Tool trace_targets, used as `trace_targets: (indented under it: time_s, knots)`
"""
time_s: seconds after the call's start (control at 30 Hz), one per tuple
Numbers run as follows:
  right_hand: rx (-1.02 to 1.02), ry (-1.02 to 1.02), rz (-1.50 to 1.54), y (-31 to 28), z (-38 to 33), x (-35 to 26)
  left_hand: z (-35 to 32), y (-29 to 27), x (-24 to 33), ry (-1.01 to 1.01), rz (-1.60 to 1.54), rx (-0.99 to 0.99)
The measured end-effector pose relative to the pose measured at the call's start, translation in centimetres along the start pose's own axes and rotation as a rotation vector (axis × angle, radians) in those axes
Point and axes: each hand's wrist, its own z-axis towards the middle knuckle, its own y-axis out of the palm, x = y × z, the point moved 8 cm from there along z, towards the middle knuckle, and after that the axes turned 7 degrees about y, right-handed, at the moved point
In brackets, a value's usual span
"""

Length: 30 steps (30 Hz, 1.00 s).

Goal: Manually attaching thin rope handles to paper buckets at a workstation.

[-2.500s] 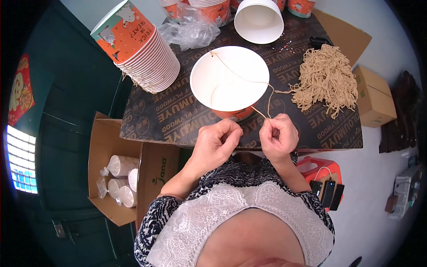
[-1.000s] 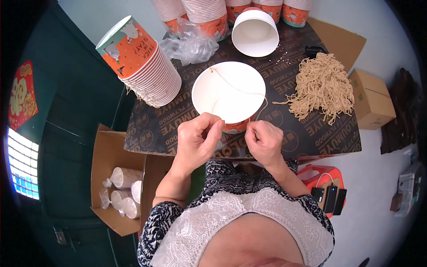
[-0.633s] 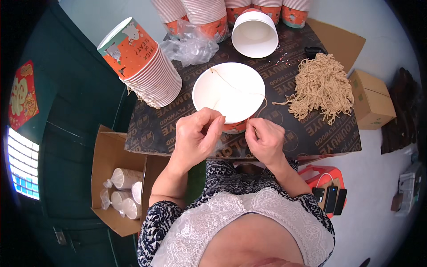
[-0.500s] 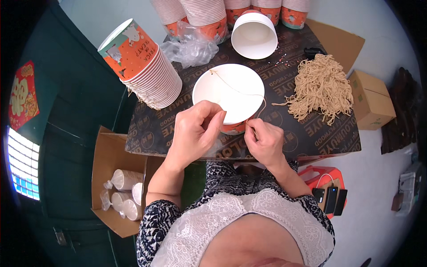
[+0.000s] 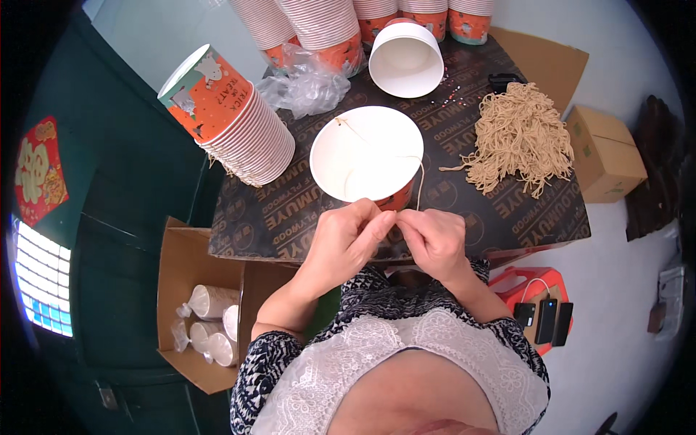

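The left hand (image 5: 351, 243), apart a moment ago, now meets the right hand (image 5: 437, 243) fingertip to fingertip, so both probably work one spot on the cord (image 5: 421, 185). The right pinches the cord; what the closed left pinches is hidden, as is the cord's end. The paper bucket (image 5: 366, 163) stands near the table's (image 5: 254, 217) front edge, its near side partly covered.

Dark lettering is printed on the orange cup stack (image 5: 235, 119) left of the open paper bucket (image 5: 366, 156); tan lettering is repeated across the black tabletop (image 5: 272, 225) around it; a golden character is borne by the red hanging (image 5: 41, 170) far left of it.
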Motion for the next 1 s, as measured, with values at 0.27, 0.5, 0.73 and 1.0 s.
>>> trace_targets:
  time_s: [0.27,0.5,0.73,1.0]
  knots:
    - [-0.07,-0.028,-0.016,0.2,-0.4,-0.5,-0.1,1.3,-0.9,0.11,-0.019,0.01]
    - [-0.05,0.15,0.234,0.1,-0.5,1.1,-0.3,1.3,-0.3,0.168,0.008,-0.015]
    - [0.056,0.26,0.114,-0.2,-0.4,2.5,-1.4,-0.7,-0.6,0.149,-0.169,0.221]
    - [0.083,0.264,0.068,0.3,-0.3,2.8,-2.0,-1.5,-0.8,0.122,-0.177,0.226]
